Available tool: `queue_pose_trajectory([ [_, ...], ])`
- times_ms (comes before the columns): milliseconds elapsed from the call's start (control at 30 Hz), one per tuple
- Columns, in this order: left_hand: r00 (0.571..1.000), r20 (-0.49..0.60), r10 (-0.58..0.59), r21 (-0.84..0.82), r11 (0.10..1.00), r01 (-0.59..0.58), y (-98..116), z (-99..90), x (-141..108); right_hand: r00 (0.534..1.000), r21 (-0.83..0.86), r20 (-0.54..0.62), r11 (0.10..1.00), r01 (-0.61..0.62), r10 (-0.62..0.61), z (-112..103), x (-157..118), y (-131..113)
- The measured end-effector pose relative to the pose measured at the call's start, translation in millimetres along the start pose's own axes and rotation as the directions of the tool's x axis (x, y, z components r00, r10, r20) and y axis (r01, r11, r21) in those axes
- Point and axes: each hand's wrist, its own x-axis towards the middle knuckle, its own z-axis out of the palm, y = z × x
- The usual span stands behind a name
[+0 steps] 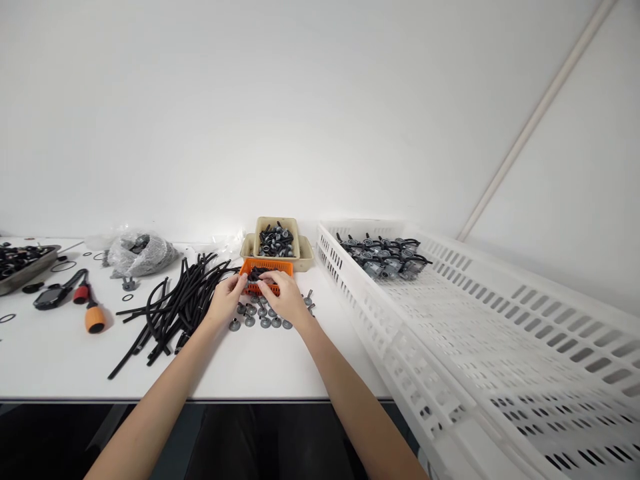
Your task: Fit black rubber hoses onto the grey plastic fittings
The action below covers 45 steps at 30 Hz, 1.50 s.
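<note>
While your left hand is at the left end of the orange basket and your right hand bends over the black parts inside, whether either grips anything cannot be told. Lowering the right could topple the grey fittings before the basket; swinging the left outward could drag the black tubes beside it.

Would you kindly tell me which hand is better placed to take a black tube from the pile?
Probably the left hand: it is right beside the black tubes, while the right hand is farther away, its fingers over the orange basket.
</note>
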Motion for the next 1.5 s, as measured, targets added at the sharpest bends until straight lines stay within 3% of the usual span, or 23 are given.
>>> queue_pose_trajectory([
  [367,1.000,-0.009,0.025,-0.002,1.000,-0.025,6,-0.2,-1,0.998,-0.054,0.058,0.998,-0.023,0.026,4,2,5],
  [933,1.000,-0.006,-0.005,0.006,1.000,0.005,5,0.9,-1,0.995,-0.008,-0.039,0.996,0.089,-0.089,1,3,4],
  [1267,1.000,-0.024,-0.001,0.034,0.999,0.002,5,0.3,-1,0.994,-0.018,-0.085,0.998,0.062,-0.064,1,1,1],
  [1500,1.000,-0.017,0.018,0.058,0.998,-0.017,3,-0.7,0,1.000,-0.074,0.021,0.997,0.002,0.000,1,1,-4],
])
